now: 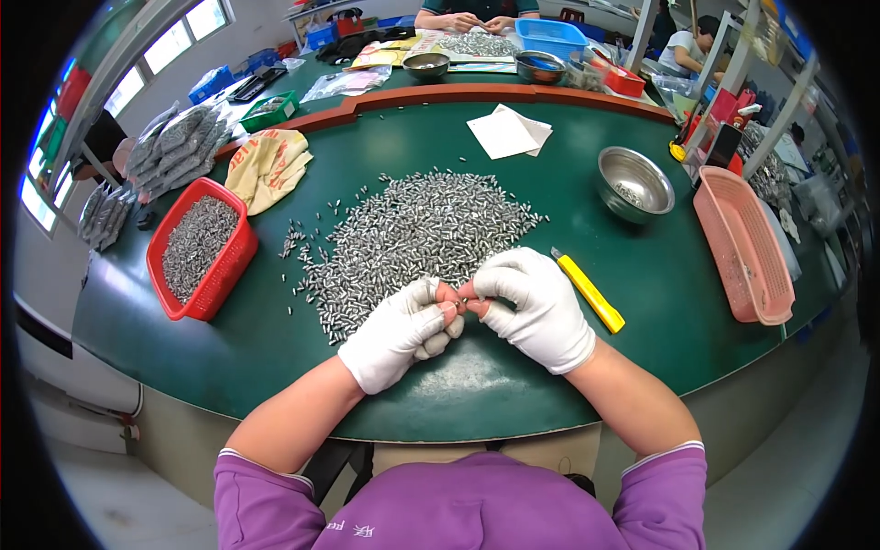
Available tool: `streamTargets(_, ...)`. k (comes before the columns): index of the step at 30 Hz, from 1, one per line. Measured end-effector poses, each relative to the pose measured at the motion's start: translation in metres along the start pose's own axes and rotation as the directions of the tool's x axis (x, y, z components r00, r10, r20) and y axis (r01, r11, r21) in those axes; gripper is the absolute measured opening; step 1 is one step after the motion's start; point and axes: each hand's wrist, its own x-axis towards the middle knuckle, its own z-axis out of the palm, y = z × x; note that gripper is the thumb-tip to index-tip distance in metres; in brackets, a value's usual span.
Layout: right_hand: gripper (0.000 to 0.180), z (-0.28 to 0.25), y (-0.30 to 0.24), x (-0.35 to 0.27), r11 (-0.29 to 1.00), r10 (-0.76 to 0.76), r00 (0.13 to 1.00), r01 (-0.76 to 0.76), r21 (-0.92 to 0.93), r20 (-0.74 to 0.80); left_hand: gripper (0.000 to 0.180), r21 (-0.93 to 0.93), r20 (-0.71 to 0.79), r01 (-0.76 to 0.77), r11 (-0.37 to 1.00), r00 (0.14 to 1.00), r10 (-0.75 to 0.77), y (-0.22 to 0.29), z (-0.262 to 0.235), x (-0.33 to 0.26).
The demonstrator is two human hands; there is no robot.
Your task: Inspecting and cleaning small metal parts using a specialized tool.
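Note:
My left hand and my right hand, in white gloves with bare fingertips, meet over the near edge of a heap. Both are closed, thumb and forefinger pinching at a small metal cylinder that is mostly hidden between the fingertips. Beneath and beyond them spreads a wide heap of small shiny metal cylinders on the green table. Some lie scattered at the heap's left. A yellow utility knife rests just right of my right hand.
A red basket full of metal parts stands left, beside a beige cloth bag and grey packed bags. White paper lies beyond the heap. Right are a steel bowl and a pink basket. A person works opposite.

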Motion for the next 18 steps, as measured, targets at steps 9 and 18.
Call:
streamTargets(9,0.014,-0.001,-0.0012,0.0023,0.998,-0.058,0.998,0.059,-0.026,0.024,0.017,-0.096,0.051,-0.008,0.995,0.999,0.013,-0.0012,-0.001,0.0008)
streamTargets(18,0.02,-0.003,-0.001,0.0036,0.995,-0.075,0.996,0.078,-0.067,0.045,0.017,-0.112,0.06,-0.02,0.994,0.998,0.027,-0.0017,0.0002,0.0009)
